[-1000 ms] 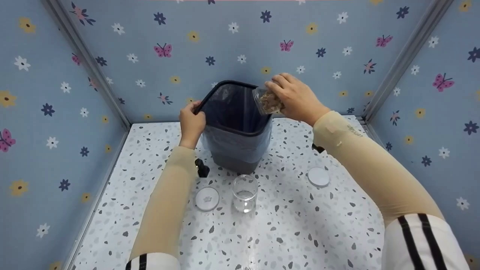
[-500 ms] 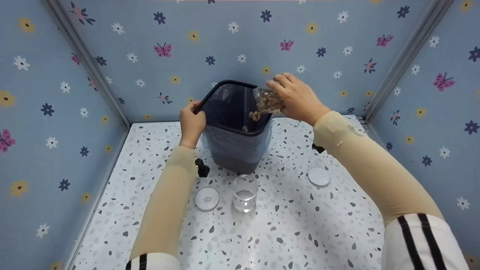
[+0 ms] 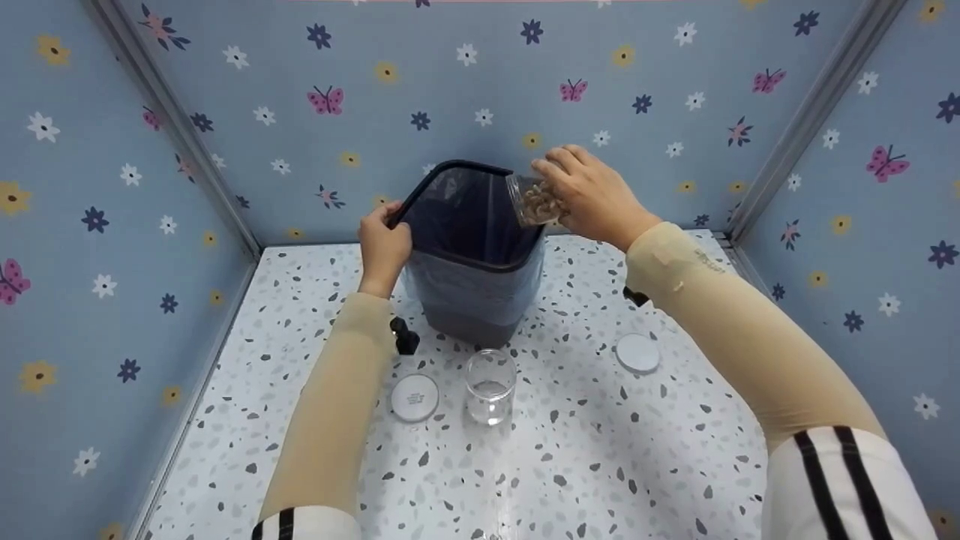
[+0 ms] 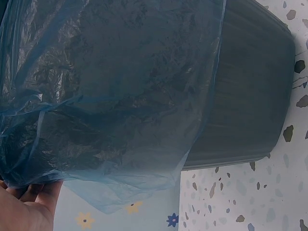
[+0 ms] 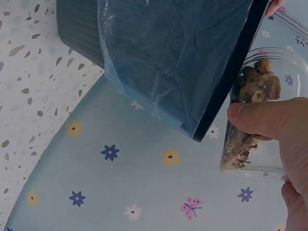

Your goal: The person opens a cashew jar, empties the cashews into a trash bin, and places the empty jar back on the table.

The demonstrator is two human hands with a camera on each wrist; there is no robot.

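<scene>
A grey trash can [image 3: 480, 300] with a black rim and a blue plastic liner [image 4: 144, 86] stands at the back of the table, tilted slightly. My left hand [image 3: 385, 244] grips its rim on the left side. In my right hand [image 3: 596, 195] is a clear jar [image 5: 269, 163], tipped on its side with its mouth over the bin's right edge. Brown, lumpy dried pieces [image 5: 257, 86] lie inside the jar, along its lower wall. The right wrist view shows my thumb pressed against the jar's side. The bin's bottom inside is too dark to make out.
An uncovered clear jar [image 3: 490, 390] stands in front of the bin. White round lids lie on the speckled table, one left of that jar [image 3: 415, 398] and another lid [image 3: 637, 353] to the right. Flowered panels [image 3: 480, 90] enclose the back and sides.
Half a second ago several brown pieces were falling from the jar's mouth into the bin; now none are in the air. Fewer pieces are in the jar. Both hands have barely moved.
</scene>
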